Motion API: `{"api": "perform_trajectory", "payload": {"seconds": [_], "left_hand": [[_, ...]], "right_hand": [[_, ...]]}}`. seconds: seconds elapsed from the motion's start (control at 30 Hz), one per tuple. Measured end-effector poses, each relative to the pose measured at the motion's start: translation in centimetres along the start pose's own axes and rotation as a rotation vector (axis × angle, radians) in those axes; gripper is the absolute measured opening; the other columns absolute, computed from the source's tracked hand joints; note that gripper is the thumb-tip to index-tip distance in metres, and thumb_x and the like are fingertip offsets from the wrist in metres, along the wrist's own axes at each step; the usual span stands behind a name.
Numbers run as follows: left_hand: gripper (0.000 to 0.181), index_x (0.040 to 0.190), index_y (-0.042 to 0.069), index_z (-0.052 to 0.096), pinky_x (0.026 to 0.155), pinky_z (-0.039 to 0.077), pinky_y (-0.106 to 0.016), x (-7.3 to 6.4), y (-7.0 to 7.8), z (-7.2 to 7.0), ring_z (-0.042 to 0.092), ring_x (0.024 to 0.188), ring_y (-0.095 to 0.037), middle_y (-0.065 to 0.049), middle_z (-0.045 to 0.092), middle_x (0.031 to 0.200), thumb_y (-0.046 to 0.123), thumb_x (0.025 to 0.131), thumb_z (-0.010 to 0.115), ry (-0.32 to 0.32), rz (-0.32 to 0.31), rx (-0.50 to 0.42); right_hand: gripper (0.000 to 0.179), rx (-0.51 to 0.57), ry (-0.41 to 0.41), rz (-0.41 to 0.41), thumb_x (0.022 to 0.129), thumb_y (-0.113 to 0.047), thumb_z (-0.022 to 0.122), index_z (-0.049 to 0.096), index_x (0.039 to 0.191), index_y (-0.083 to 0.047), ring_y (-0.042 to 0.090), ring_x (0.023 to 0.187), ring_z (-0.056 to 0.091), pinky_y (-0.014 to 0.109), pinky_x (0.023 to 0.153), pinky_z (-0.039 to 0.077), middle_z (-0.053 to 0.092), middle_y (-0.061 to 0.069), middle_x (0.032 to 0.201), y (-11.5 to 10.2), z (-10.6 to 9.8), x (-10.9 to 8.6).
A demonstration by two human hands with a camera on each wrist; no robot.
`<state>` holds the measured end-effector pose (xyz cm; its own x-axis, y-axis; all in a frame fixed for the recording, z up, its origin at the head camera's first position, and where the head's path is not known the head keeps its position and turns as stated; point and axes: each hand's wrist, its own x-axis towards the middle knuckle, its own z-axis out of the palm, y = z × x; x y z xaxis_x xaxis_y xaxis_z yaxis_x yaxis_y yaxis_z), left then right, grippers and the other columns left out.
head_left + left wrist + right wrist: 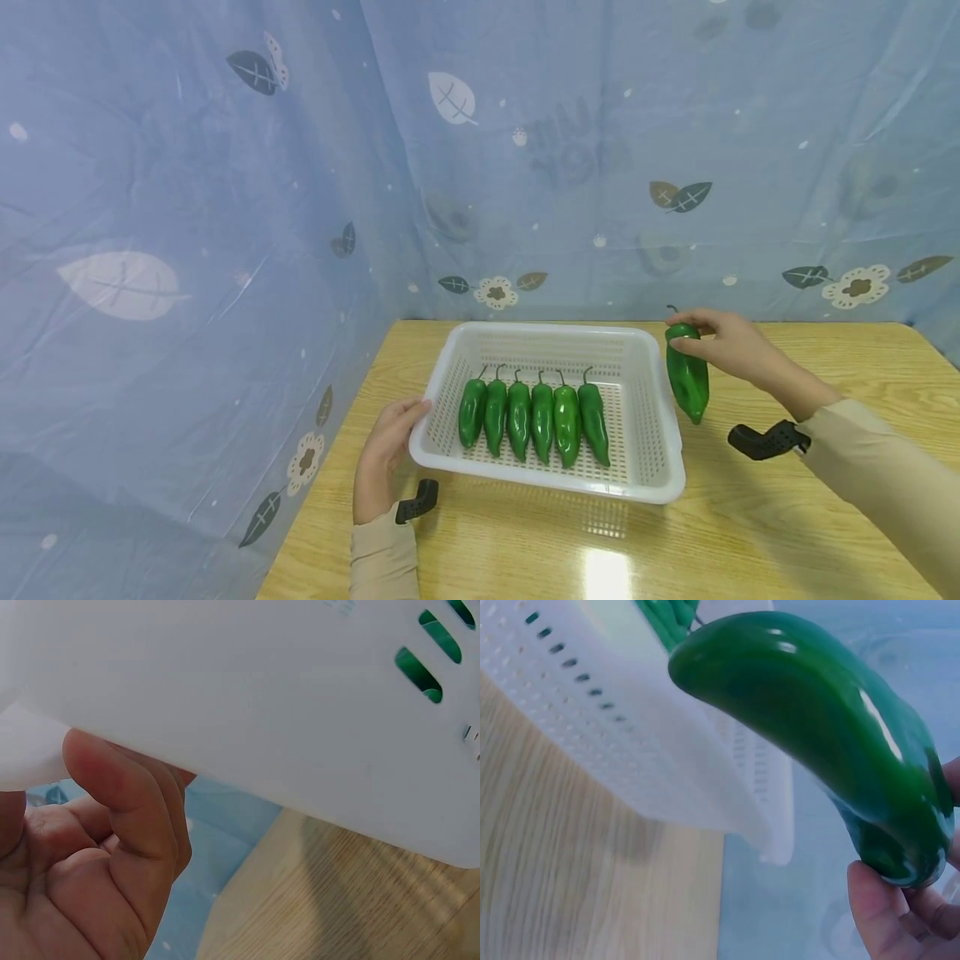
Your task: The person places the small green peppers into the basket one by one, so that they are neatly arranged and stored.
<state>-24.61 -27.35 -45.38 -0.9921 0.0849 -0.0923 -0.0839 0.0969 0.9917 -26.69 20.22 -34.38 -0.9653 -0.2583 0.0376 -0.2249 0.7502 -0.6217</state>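
Note:
A white plastic basket (540,479) with perforated walls holds several green chili peppers (519,421), laid side by side with their stems toward the back. At its left end my left hand (390,437) grips the rim; the left wrist view shows the curled fingers (124,776) hooked under the edge. Just past the basket's right end, my right hand (723,342) pinches another green pepper (687,379) near its stem end, its tip pointing down. In the right wrist view this pepper (810,705) is large and glossy, apart from the basket wall.
The basket stands on a light wood table (465,550). A blue leaf-patterned curtain (570,167) hangs behind the table and along its left side. Each wrist carries a black mount (765,440) at the sleeve's cuff.

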Motion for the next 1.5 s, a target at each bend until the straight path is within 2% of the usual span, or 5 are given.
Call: {"api": "perform_trajectory", "payload": {"seconds": [0.53, 0.77, 0.93, 1.17, 1.5], "left_hand": [[0.041, 0.123, -0.01, 0.055, 0.078, 0.056, -0.037, -0.3, -0.1, 0.0, 0.067, 0.096, -0.029, -0.028, 0.063, 0.115, 0.022, 0.098, 0.051, 0.009, -0.005, 0.002], [0.041, 0.124, -0.009, 0.055, 0.078, 0.057, -0.037, -0.4, 0.0, 0.0, 0.067, 0.097, -0.031, -0.028, 0.062, 0.116, 0.022, 0.098, 0.05, 0.017, -0.014, 0.002], [0.039, 0.124, -0.009, 0.055, 0.077, 0.057, -0.037, -0.7, 0.4, 0.2, 0.067, 0.098, -0.032, -0.028, 0.062, 0.116, 0.02, 0.098, 0.051, 0.021, -0.023, -0.004], [0.039, 0.122, -0.008, 0.057, 0.077, 0.056, -0.037, -0.4, -0.1, 0.1, 0.067, 0.096, -0.028, -0.024, 0.065, 0.114, 0.022, 0.097, 0.052, 0.033, -0.012, 0.005], [0.039, 0.122, -0.008, 0.057, 0.077, 0.056, -0.036, -0.3, 0.1, 0.2, 0.067, 0.097, -0.029, -0.025, 0.064, 0.114, 0.022, 0.097, 0.052, 0.033, -0.01, 0.006]], "right_hand": [[0.043, -0.012, 0.03, -0.044, 0.093, -0.027, 0.058, 0.056, 0.126, 0.0, 0.037, 0.099, 0.056, 0.042, 0.073, 0.05, 0.058, 0.027, 0.12, -2.8, 2.2, 1.7], [0.044, -0.025, -0.045, -0.023, 0.093, -0.026, 0.057, 0.055, 0.127, 0.002, 0.049, 0.115, 0.05, 0.053, 0.083, 0.05, 0.045, 0.033, 0.136, -3.9, 3.2, 2.8], [0.042, -0.047, -0.09, -0.006, 0.091, -0.022, 0.057, 0.057, 0.122, 0.005, 0.035, 0.093, 0.064, 0.039, 0.07, 0.055, 0.056, 0.032, 0.12, -4.0, 4.4, 3.8], [0.041, -0.069, -0.135, 0.005, 0.088, -0.02, 0.06, 0.058, 0.118, 0.008, 0.019, 0.07, 0.063, 0.031, 0.057, 0.053, 0.06, 0.029, 0.112, -4.4, 5.7, 4.4], [0.036, -0.15, -0.188, 0.045, 0.088, -0.014, 0.06, 0.059, 0.115, 0.01, 0.017, 0.067, 0.057, 0.028, 0.055, 0.046, 0.063, 0.024, 0.105, -4.8, 7.2, 4.7]]}}
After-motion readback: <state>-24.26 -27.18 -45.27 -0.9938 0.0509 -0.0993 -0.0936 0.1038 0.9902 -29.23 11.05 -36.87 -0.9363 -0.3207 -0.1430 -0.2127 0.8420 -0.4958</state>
